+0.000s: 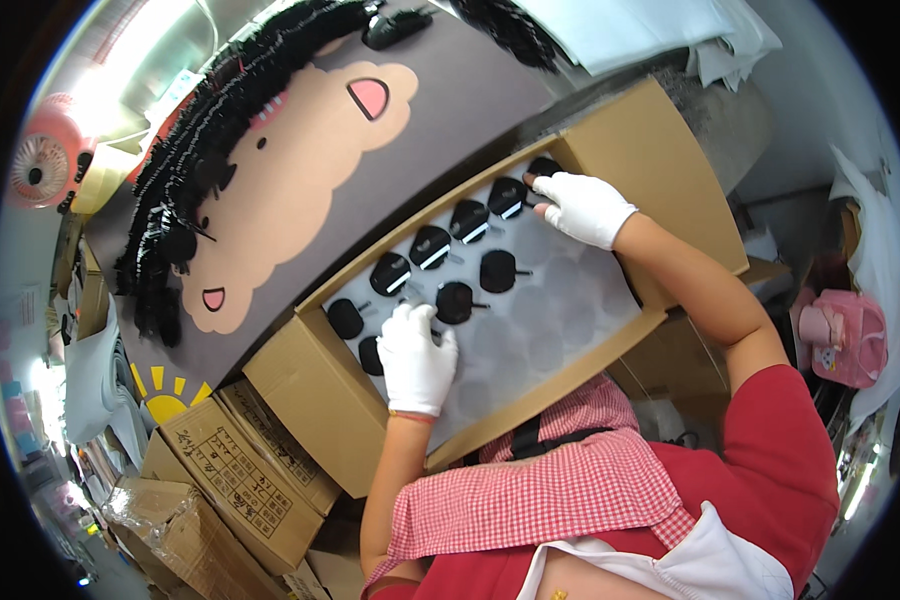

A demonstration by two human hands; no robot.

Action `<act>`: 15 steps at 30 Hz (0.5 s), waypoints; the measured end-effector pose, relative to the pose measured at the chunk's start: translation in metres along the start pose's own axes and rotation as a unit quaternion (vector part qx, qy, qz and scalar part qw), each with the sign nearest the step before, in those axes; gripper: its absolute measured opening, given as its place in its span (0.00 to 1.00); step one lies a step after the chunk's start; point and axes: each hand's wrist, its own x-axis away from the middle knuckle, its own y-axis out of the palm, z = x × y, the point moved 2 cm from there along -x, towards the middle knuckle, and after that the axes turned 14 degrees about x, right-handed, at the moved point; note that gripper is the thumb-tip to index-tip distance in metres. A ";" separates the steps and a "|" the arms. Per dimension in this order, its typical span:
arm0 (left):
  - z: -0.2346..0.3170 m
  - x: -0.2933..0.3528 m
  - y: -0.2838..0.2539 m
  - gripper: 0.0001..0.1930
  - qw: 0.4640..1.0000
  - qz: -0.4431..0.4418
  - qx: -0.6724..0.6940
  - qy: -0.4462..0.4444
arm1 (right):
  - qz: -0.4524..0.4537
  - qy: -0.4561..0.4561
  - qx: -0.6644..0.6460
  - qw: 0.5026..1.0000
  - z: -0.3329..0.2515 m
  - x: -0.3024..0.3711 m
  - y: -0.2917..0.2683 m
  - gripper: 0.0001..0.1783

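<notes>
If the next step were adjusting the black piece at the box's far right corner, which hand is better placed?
The right hand, I'd judge: its fingertips are right by that black piece. The left hand is over the left part of the box, farther away.

Bright scene — strong glare [95, 78] upper left; fisheye bends edges — corners black.

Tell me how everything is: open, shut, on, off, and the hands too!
Big box: open, flaps spread
Black pieces: inside the box, in rows
Left hand: gloved, fingers curled, grip hidden
Right hand: gloved, fingers at a black piece
Pink fan: can't tell if spinning
</notes>
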 end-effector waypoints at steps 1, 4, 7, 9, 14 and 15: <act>0.005 -0.001 -0.001 0.22 1.000 0.009 0.010 -0.003 | 0.016 -0.034 -0.029 0.999 -0.001 -0.010 -0.015 0.20; 0.012 -0.006 -0.005 0.27 0.994 0.066 0.076 0.034 | 0.140 -0.129 -0.085 0.978 -0.005 -0.072 -0.073 0.16; 0.015 -0.018 -0.024 0.28 0.989 0.117 0.069 0.052 | 0.193 -0.112 -0.078 0.972 -0.008 -0.152 -0.102 0.17; 0.011 -0.028 -0.042 0.28 0.986 0.146 0.053 0.058 | 0.306 -0.129 0.064 0.941 0.003 -0.212 -0.096 0.22; -0.006 -0.031 -0.069 0.26 0.980 0.186 0.073 0.026 | 0.252 -0.110 0.226 0.935 0.050 -0.321 -0.078 0.11; -0.008 -0.025 -0.069 0.25 0.978 0.194 0.081 0.006 | 0.207 -0.099 0.221 0.948 0.052 -0.335 -0.073 0.09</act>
